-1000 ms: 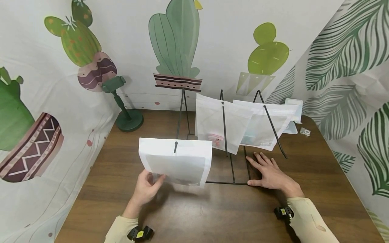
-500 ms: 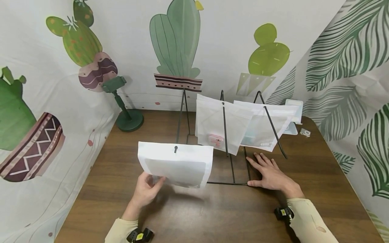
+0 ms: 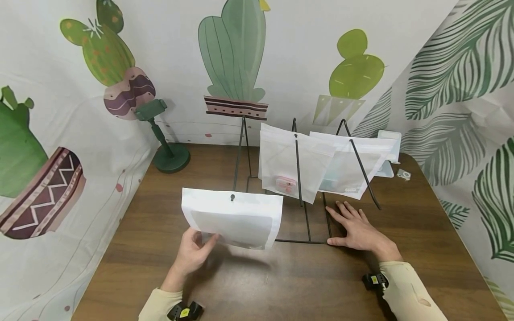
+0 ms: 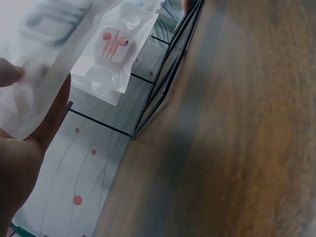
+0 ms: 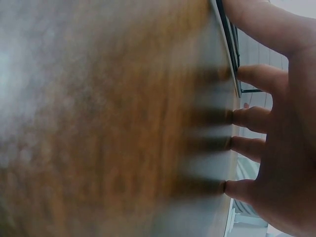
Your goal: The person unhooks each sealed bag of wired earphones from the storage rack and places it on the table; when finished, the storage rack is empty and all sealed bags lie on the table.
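My left hand [image 3: 192, 252] pinches the lower left corner of a white translucent pouch [image 3: 230, 223] between thumb and fingers. The pouch's top edge is pierced by the tip of the leftmost prong of a black wire display rack [image 3: 297, 241]. In the left wrist view the pouch [image 4: 89, 37] holds a blurred pale shape. My right hand [image 3: 357, 229] lies spread on the table, its thumb and index finger touching the rack's base at the right. A second pouch [image 3: 281, 156] with a pink printed item hangs from the middle prong. A third pouch [image 3: 341, 174] hangs from the right prong.
A green stand [image 3: 170, 158] stands at the back left of the wooden table [image 3: 257, 285]. At the back right are a light blue holder [image 3: 387, 147] and a small white item [image 3: 403, 174]. A cactus-printed cloth [image 3: 297, 67] rises behind.
The pouch in my left hand has come slightly down and forward to the tip of its prong, so less of the prong shows through. My right hand has stayed in place.
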The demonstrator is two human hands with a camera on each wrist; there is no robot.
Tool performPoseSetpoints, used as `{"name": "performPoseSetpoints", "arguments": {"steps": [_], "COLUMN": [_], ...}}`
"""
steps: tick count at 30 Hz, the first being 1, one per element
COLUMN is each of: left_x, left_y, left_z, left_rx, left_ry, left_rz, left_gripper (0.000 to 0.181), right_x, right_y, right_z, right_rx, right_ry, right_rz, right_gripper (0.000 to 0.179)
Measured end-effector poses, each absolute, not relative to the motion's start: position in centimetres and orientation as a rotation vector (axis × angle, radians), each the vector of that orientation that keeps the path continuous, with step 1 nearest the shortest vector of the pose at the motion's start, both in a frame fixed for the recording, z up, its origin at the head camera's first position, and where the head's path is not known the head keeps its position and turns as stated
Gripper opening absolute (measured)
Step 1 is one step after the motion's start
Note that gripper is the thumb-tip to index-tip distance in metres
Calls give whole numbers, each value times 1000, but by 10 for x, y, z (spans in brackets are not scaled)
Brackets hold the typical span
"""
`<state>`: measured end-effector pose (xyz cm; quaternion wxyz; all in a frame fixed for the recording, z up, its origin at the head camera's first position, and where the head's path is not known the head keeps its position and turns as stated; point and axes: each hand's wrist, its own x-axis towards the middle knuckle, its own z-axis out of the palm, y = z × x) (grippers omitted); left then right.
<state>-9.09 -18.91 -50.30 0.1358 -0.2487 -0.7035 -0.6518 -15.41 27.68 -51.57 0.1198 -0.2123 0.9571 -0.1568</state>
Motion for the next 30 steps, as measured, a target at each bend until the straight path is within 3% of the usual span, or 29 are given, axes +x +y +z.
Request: {"name": "performPoseSetpoints", "arguments": {"steps": [30], "left_x": [-84], "left_y": [-186], "left_z": [-500], "left_rx": [-714], "left_ry": [-2078], "left_rz": [-1871], "left_gripper": [44], "right_x": [-155], "right_y": [278], "right_z": [-516], "right_rx": [-623], "right_ry": [2790], "right_rz": [-463], "right_gripper": [96]}}
